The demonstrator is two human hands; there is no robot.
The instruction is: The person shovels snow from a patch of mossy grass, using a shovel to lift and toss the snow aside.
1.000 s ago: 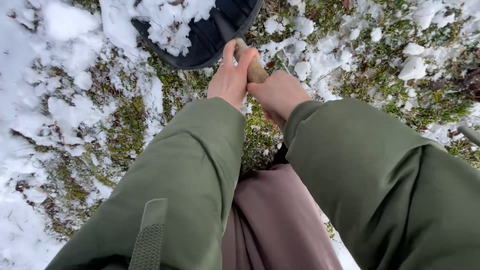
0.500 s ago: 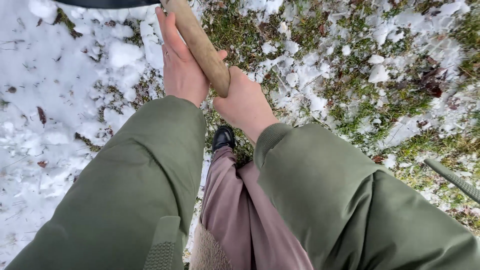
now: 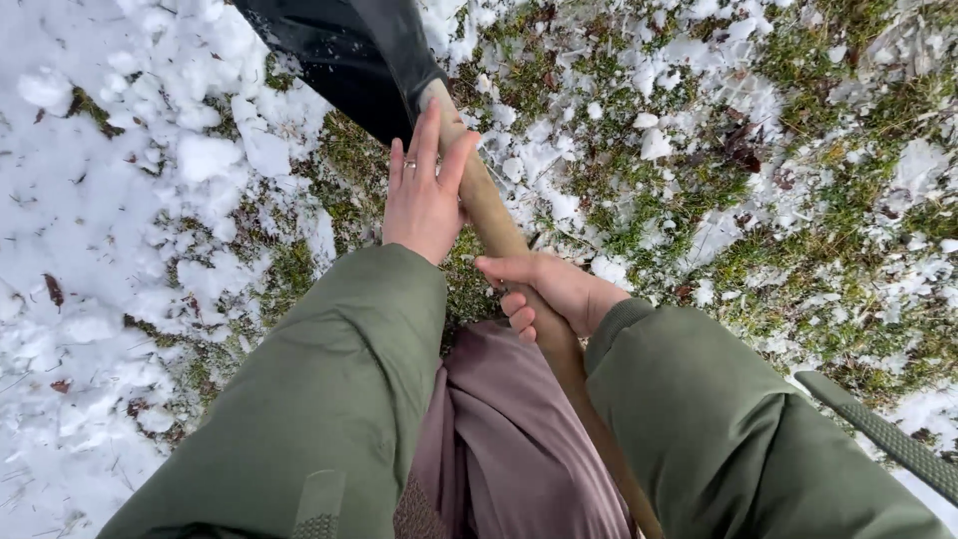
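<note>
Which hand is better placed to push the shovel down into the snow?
Probably the left hand: it sits high on the wooden handle, right beside the black blade. The right hand grips farther back.

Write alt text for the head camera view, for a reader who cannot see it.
Two bare hands in green sleeves grip a wooden shovel handle: the left hand near the black blade, the right hand lower. Below lies patchy snow on grass.
</note>
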